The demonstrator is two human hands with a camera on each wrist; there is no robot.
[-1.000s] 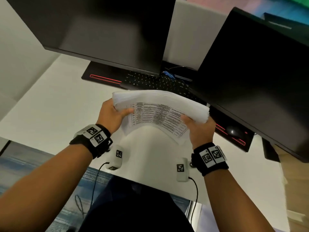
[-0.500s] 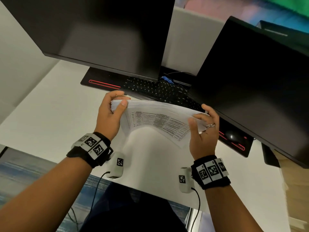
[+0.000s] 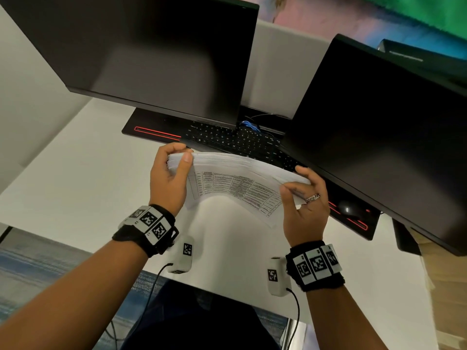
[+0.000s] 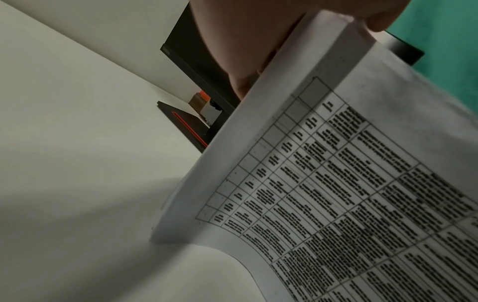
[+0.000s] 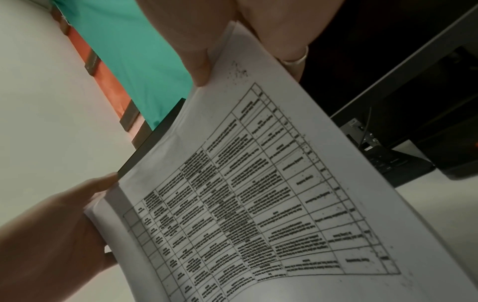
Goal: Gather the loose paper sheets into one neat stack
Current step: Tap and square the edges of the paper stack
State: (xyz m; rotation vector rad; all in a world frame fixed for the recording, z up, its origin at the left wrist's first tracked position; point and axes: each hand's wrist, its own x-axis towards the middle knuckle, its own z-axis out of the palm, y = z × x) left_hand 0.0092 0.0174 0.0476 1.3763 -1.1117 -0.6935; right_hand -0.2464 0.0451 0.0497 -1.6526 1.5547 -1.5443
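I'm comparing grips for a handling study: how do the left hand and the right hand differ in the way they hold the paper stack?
The left hand wraps the left end of the white stack of printed paper sheets, thumb straight across the front; the right hand pinches the right end, thumb in front. The right hand wears a ring; the left shows none. Both hold the stack on its long edge on the white desk.

The paper sheets (image 3: pixel 235 183) are thin matt white paper with black print. The tabletop (image 3: pixel 75 178) looks smooth and matt white. The monitor screens (image 3: pixel 156 54) are dark, slightly glossy.
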